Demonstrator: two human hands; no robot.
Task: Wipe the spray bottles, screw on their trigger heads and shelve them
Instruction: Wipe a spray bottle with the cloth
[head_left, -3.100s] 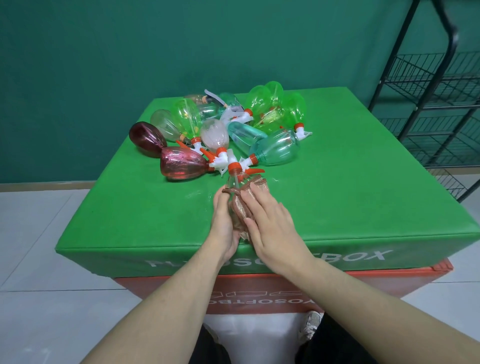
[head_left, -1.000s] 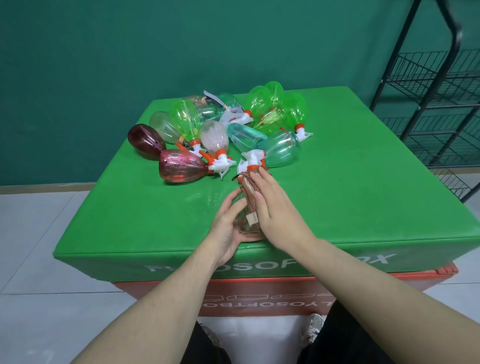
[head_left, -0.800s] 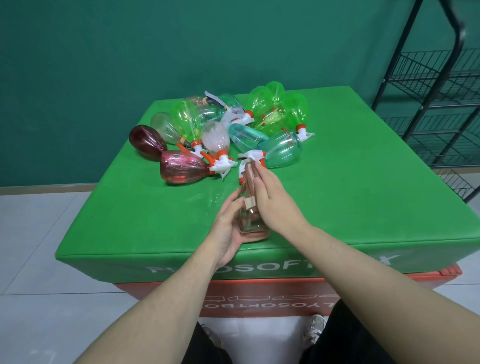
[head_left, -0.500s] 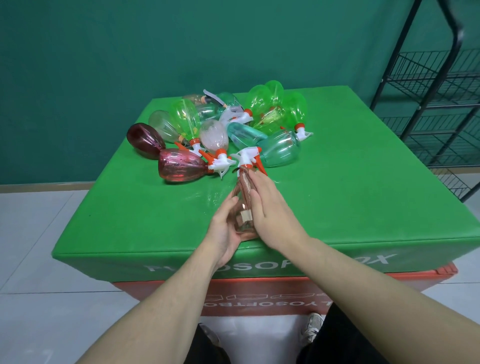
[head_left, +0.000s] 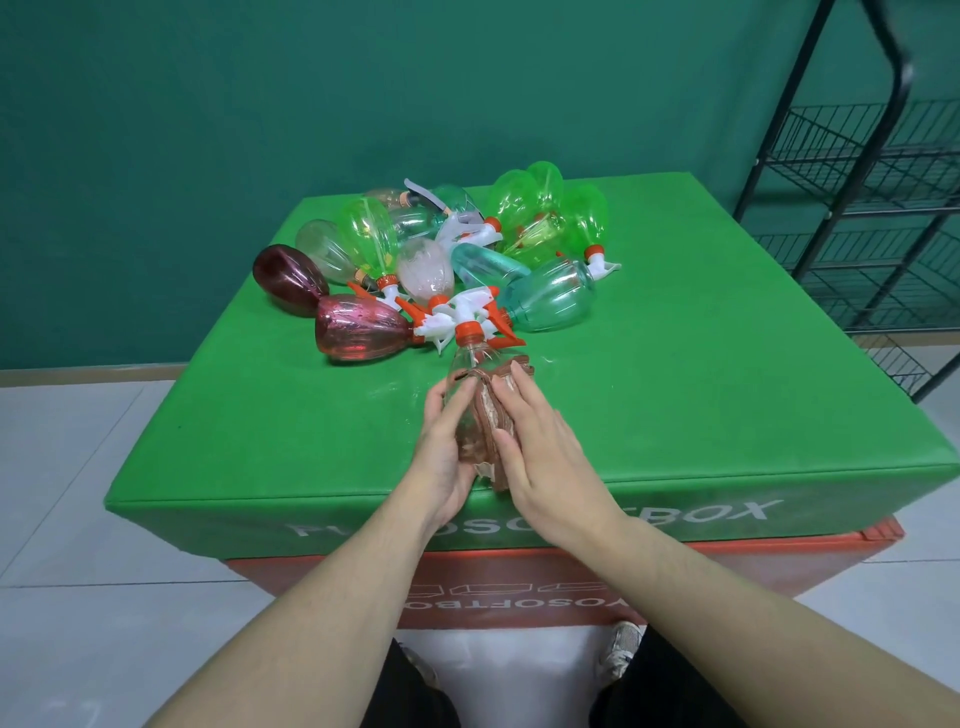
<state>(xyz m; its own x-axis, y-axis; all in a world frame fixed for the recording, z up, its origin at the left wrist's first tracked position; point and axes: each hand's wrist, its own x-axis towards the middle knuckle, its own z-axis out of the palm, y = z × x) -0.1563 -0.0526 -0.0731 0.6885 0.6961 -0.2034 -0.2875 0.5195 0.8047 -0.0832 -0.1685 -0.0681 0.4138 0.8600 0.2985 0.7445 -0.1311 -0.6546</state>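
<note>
Hands flank clear bottle (head_left: 470, 395): left hand (head_left: 441, 441) grips its side, right hand (head_left: 540, 441) presses brown cloth (head_left: 493, 415) flat-fingered. Cloth now covers more than 0.5 s ago.

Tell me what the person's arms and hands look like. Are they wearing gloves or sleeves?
No gloves and no sleeves in view. Both forearms are bare, and so are the left hand and the right hand. No watch, ring or bracelet shows. Short, plain fingernails.

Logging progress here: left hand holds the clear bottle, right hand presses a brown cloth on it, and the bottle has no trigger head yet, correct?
Not quite. In the head view the clear bottle already carries its trigger head. The rest stands: the left hand holds it, and the right hand presses the brown cloth against it.
</note>
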